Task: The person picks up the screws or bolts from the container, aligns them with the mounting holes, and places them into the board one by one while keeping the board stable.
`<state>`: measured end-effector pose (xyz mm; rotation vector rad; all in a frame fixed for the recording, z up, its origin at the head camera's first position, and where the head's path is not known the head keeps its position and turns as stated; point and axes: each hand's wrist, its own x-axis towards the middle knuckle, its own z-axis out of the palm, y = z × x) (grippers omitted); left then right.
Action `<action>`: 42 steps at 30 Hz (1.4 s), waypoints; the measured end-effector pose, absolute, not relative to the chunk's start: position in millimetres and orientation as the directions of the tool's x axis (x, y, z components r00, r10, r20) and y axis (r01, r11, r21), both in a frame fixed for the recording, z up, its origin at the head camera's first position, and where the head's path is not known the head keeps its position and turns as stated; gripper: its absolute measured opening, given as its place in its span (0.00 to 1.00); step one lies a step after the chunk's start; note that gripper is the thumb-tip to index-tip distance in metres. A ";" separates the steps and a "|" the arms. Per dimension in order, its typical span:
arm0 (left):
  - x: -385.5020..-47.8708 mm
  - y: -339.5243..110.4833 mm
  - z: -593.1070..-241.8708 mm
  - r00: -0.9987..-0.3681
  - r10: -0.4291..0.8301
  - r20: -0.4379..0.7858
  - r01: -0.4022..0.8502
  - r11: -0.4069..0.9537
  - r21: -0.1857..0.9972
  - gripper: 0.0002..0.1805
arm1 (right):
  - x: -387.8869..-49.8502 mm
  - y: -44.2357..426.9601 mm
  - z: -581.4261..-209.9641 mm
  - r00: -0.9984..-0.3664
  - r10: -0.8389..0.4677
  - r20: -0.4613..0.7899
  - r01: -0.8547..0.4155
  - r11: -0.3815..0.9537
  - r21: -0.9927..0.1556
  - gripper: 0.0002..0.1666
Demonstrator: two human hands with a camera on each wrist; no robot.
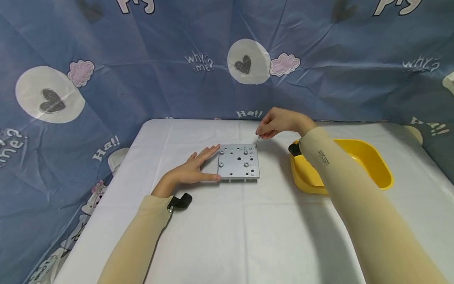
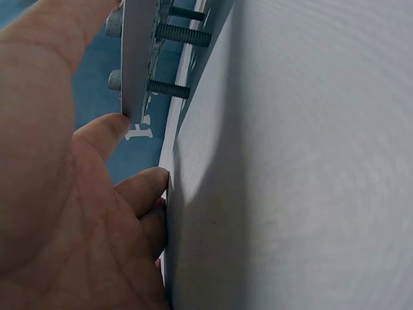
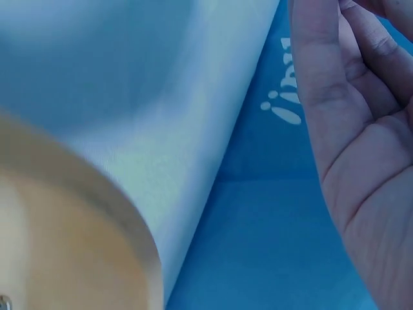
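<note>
A flat silver metal plate [image 1: 232, 159] with holes lies on the table, raised on screws. Several socket-head screws [image 1: 246, 165] sit in it; in the left wrist view their threaded shanks [image 2: 184, 35] stick out below the plate. My left hand [image 1: 188, 170] is spread against its left side, thumb at the near corner and index finger at the far one. Above the far right corner, my right hand [image 1: 280, 121] pinches a thin metal rod [image 1: 258, 139], whose lower end is near that corner. Its exact kind is too small to tell. The right wrist view does not show the rod.
A yellow plastic basin [image 1: 384, 173] stands right of the plate, partly under my right forearm. A small metal part [image 3: 5, 302] shows inside it in the right wrist view. White cloth [image 1: 213, 236] covers the table, and a blue printed curtain [image 1: 170, 86] hangs behind.
</note>
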<state>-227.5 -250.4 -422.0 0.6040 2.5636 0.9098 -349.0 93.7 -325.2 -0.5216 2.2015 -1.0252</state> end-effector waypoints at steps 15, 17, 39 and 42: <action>-226.0 -251.7 -424.2 -0.851 0.492 -0.184 0.262 0.702 0.662 0.62 | -343.3 56.3 -340.9 -0.698 -0.617 -0.362 -0.100 0.585 -0.805 0.18; -226.2 -251.5 -424.2 -0.850 0.495 -0.181 0.265 0.698 0.665 0.62 | -342.8 53.0 -341.5 -0.699 -0.619 -0.359 -0.106 0.585 -0.804 0.18; -227.9 -249.8 -421.4 -0.849 0.497 -0.181 0.264 0.695 0.668 0.63 | -340.3 28.6 -343.8 -0.680 -0.649 -0.341 -0.155 0.583 -0.798 0.14; -228.0 -249.9 -421.5 -0.849 0.495 -0.187 0.260 0.699 0.667 0.63 | -339.5 28.0 -343.4 -0.681 -0.643 -0.350 -0.145 0.587 -0.796 0.14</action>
